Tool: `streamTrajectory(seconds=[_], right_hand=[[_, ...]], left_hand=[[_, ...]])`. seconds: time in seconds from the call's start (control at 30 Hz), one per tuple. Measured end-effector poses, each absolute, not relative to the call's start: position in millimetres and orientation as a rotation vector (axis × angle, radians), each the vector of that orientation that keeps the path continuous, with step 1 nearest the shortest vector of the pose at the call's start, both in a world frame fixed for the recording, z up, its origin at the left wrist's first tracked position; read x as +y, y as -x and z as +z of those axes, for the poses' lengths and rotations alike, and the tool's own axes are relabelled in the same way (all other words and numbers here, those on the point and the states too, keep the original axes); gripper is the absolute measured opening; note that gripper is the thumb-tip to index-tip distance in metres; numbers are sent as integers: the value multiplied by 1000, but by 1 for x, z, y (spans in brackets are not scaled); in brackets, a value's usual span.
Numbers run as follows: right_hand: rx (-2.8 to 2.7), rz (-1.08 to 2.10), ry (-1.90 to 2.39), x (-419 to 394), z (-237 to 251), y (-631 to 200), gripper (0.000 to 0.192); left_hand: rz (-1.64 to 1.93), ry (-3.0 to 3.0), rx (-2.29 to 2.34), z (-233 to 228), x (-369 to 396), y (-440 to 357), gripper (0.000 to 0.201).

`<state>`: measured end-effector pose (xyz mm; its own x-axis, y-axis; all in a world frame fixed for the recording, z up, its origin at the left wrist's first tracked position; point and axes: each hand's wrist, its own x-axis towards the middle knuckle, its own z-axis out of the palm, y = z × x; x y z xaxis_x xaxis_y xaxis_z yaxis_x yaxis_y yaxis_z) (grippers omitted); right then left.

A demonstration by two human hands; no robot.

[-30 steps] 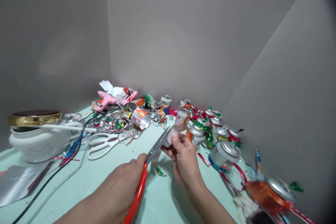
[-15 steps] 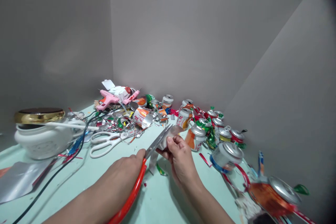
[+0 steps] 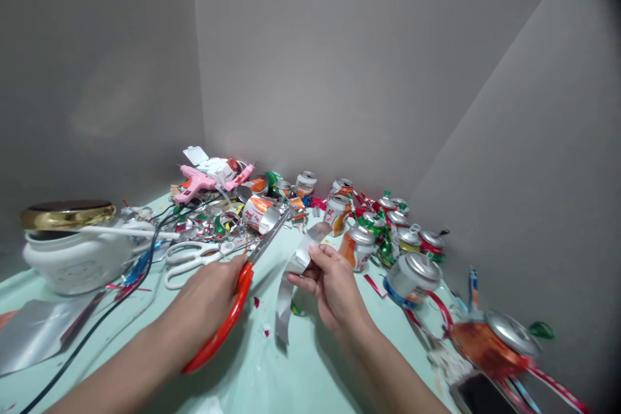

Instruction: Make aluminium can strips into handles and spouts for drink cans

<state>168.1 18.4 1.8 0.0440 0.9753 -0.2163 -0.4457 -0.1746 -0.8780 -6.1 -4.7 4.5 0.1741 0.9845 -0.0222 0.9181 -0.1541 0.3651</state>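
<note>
Silver strip (image 3: 297,260) is above the mint table (image 3: 262,362), curved, long axis running away from me. Red-handled scissors (image 3: 231,317) are left of it, blades apart from it. My left hand (image 3: 213,284) is clamped on their handles; my right hand (image 3: 334,281), nearer, pinches the strip between thumb and fingers.

Over at the table (image 3: 315,375), the left hand (image 3: 213,288) is gripping red scissors (image 3: 245,279) while the right hand (image 3: 337,284) is pinching a curling silver strip (image 3: 297,261). Cans (image 3: 359,246) are lining the right side, white scissors (image 3: 213,250) are lying beside the scraps (image 3: 229,222), and a jar (image 3: 72,263) is sitting off to the left.
</note>
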Motion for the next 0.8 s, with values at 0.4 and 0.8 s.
streamTrajectory(seconds=[0.4,0.8], right_hand=[[-807,1189,1193,21,38,-218,7],[-495,1019,1087,-9,20,-248,19]], left_hand=[[-35,-2353,1985,6,9,29,33],[248,-2473,880,-5,-42,-59,32]])
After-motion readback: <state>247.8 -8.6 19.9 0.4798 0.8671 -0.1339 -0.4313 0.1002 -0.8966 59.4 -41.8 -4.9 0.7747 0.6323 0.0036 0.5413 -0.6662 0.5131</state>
